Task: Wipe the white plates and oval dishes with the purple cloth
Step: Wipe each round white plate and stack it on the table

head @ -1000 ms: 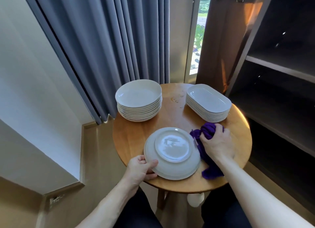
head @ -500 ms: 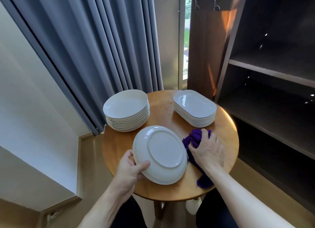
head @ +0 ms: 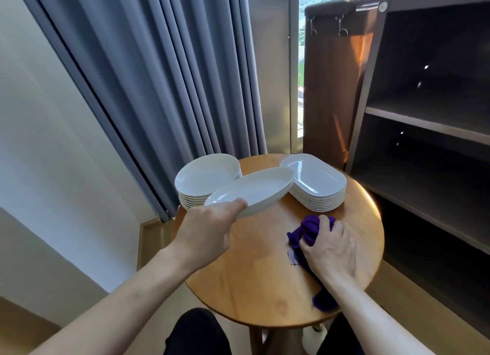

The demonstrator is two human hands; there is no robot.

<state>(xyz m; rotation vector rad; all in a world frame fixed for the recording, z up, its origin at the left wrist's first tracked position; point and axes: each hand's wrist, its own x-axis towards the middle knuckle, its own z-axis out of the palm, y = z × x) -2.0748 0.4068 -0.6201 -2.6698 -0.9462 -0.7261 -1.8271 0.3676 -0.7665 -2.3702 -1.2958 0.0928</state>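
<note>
My left hand (head: 209,230) grips the near rim of a white round plate (head: 254,190) and holds it right side up in the air, between the two stacks. Behind it stands a stack of round white plates (head: 204,177) at the table's far left. A stack of white oval dishes (head: 315,182) stands at the far right. My right hand (head: 330,248) rests on the table with its fingers curled round the bunched purple cloth (head: 305,231), whose tail (head: 324,300) hangs past the near right edge.
The small round wooden table (head: 265,280) stands before grey curtains (head: 159,76). A dark shelving unit (head: 429,131) rises close on the right. A brown panel with hooks (head: 331,89) stands behind the table beside a window strip.
My left hand lifted the plate off the table, turned it right side up and carried it up toward the stacks. My right hand stayed on the cloth. The camera tilted up.
</note>
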